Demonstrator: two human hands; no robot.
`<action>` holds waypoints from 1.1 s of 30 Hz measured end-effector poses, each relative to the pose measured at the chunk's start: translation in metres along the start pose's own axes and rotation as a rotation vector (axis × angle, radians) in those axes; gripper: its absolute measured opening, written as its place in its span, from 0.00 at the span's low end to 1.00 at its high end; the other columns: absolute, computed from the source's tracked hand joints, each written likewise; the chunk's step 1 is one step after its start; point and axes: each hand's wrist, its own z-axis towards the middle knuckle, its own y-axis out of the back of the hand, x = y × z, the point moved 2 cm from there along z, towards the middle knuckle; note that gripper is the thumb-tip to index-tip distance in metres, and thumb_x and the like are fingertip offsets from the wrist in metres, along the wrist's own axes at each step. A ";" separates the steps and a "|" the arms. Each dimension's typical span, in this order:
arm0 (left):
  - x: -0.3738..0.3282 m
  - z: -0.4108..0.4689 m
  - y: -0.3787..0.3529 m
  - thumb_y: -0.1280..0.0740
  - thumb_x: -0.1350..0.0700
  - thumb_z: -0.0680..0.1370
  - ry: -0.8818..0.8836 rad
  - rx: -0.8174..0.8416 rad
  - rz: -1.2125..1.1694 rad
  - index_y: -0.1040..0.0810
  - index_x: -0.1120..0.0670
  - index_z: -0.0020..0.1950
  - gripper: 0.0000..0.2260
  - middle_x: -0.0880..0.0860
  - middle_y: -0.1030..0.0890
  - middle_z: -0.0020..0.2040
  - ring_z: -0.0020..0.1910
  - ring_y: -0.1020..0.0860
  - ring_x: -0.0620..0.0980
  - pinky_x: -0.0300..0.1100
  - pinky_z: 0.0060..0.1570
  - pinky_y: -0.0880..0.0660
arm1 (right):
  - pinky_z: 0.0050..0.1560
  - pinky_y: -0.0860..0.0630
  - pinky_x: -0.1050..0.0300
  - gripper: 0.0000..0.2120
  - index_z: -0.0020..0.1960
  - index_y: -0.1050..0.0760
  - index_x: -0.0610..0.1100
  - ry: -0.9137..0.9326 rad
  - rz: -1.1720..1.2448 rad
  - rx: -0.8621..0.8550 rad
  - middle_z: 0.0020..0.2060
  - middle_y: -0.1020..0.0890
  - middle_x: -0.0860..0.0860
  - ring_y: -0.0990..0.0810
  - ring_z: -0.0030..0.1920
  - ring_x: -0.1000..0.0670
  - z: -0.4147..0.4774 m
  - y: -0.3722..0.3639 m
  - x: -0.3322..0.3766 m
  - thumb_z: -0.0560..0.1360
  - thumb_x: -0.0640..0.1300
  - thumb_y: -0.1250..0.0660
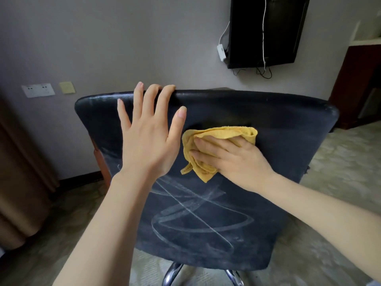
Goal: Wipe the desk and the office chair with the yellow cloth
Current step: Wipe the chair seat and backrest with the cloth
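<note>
The black office chair (257, 166) fills the middle of the head view, its backrest turned toward me and streaked with pale dust swirls on the lower half. My left hand (150, 137) lies spread on the back, with three fingertips hooked over the top edge. My right hand (233, 159) presses the bunched yellow cloth (208, 139) flat against the upper middle of the backrest, fingers straight on top of it. The desk shows only as an orange-brown wooden piece (101, 162) behind the chair's left side.
A black wall-mounted screen (266, 29) with dangling cables hangs at upper right. Wall sockets (38, 90) sit at left. A brown curtain (18, 172) hangs at far left, a dark wooden cabinet (358, 85) stands at right. Chrome chair legs (173, 273) show below on patterned carpet.
</note>
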 end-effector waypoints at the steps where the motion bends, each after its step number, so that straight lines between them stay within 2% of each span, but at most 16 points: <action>1: 0.002 0.000 0.000 0.57 0.42 0.80 0.004 -0.001 -0.001 0.39 0.47 0.73 0.24 0.47 0.37 0.72 0.77 0.51 0.49 0.57 0.73 0.58 | 0.74 0.59 0.52 0.25 0.76 0.44 0.50 0.024 0.006 0.025 0.75 0.42 0.52 0.42 0.73 0.49 -0.008 -0.004 0.005 0.80 0.39 0.46; 3: 0.004 0.001 0.001 0.54 0.43 0.80 0.016 -0.001 -0.024 0.38 0.47 0.72 0.22 0.46 0.37 0.71 0.77 0.51 0.49 0.57 0.73 0.59 | 0.74 0.60 0.52 0.27 0.77 0.45 0.50 0.049 0.016 0.066 0.75 0.44 0.52 0.42 0.73 0.50 -0.025 -0.008 0.011 0.79 0.38 0.46; 6: 0.002 0.002 0.002 0.51 0.42 0.79 0.065 0.006 -0.096 0.36 0.47 0.70 0.21 0.45 0.36 0.70 0.77 0.51 0.48 0.59 0.72 0.60 | 0.74 0.58 0.55 0.28 0.76 0.42 0.50 0.068 0.064 0.098 0.75 0.42 0.54 0.40 0.73 0.52 -0.051 -0.008 0.011 0.78 0.35 0.46; 8: -0.002 0.003 0.001 0.49 0.41 0.79 0.098 -0.005 -0.118 0.35 0.47 0.68 0.20 0.46 0.35 0.69 0.77 0.51 0.48 0.61 0.71 0.60 | 0.73 0.53 0.56 0.27 0.75 0.40 0.50 0.088 0.095 0.118 0.74 0.39 0.54 0.37 0.71 0.53 -0.068 -0.004 0.005 0.78 0.34 0.47; 12: -0.007 0.005 -0.001 0.44 0.44 0.81 0.130 -0.022 -0.031 0.35 0.50 0.69 0.19 0.49 0.35 0.69 0.77 0.50 0.52 0.65 0.70 0.58 | 0.66 0.40 0.55 0.26 0.72 0.34 0.51 0.104 0.137 0.133 0.71 0.35 0.54 0.31 0.68 0.52 -0.092 0.010 -0.022 0.77 0.34 0.47; 14: -0.007 0.005 -0.003 0.44 0.45 0.81 0.129 -0.029 0.006 0.35 0.51 0.69 0.19 0.50 0.35 0.69 0.77 0.50 0.53 0.66 0.69 0.57 | 0.63 0.37 0.55 0.26 0.72 0.34 0.51 0.107 0.103 0.130 0.70 0.33 0.54 0.29 0.66 0.51 -0.100 0.019 -0.040 0.76 0.34 0.47; 20: -0.007 0.004 -0.007 0.45 0.47 0.81 0.112 -0.063 0.027 0.36 0.52 0.69 0.18 0.52 0.35 0.70 0.77 0.50 0.55 0.69 0.68 0.55 | 0.58 0.35 0.53 0.29 0.71 0.35 0.52 0.078 -0.053 0.027 0.69 0.33 0.52 0.32 0.64 0.49 -0.097 0.042 -0.091 0.73 0.35 0.39; 23: -0.006 0.004 -0.008 0.44 0.47 0.81 0.103 -0.081 0.033 0.35 0.53 0.69 0.18 0.53 0.35 0.70 0.77 0.49 0.56 0.70 0.67 0.55 | 0.59 0.35 0.50 0.29 0.71 0.34 0.53 0.045 -0.086 -0.058 0.70 0.33 0.51 0.32 0.64 0.47 -0.078 0.047 -0.102 0.73 0.38 0.35; 25: -0.005 0.004 -0.009 0.43 0.48 0.81 0.097 -0.092 0.032 0.35 0.53 0.69 0.18 0.53 0.35 0.70 0.76 0.49 0.56 0.70 0.67 0.55 | 0.64 0.37 0.47 0.28 0.72 0.35 0.54 -0.012 -0.082 -0.100 0.72 0.34 0.52 0.33 0.66 0.45 -0.062 0.047 -0.102 0.74 0.42 0.34; 27: -0.004 0.004 -0.010 0.43 0.48 0.81 0.090 -0.100 0.038 0.35 0.54 0.69 0.18 0.54 0.35 0.69 0.76 0.48 0.56 0.70 0.67 0.55 | 0.71 0.46 0.45 0.27 0.73 0.39 0.55 -0.093 -0.084 -0.134 0.72 0.37 0.52 0.38 0.70 0.45 -0.045 0.045 -0.095 0.76 0.46 0.36; 30: 0.000 0.005 -0.011 0.43 0.48 0.81 0.082 -0.112 0.047 0.36 0.54 0.69 0.18 0.54 0.35 0.69 0.76 0.48 0.57 0.69 0.67 0.56 | 0.74 0.57 0.45 0.25 0.74 0.40 0.56 -0.178 -0.081 -0.176 0.72 0.38 0.52 0.44 0.73 0.45 -0.026 0.037 -0.074 0.78 0.49 0.39; 33: 0.004 0.006 -0.014 0.45 0.48 0.81 0.077 -0.128 0.046 0.36 0.54 0.69 0.19 0.55 0.35 0.69 0.76 0.48 0.57 0.68 0.68 0.58 | 0.72 0.52 0.48 0.23 0.72 0.35 0.55 -0.131 -0.037 -0.167 0.72 0.36 0.53 0.38 0.70 0.47 -0.026 0.026 -0.052 0.78 0.48 0.39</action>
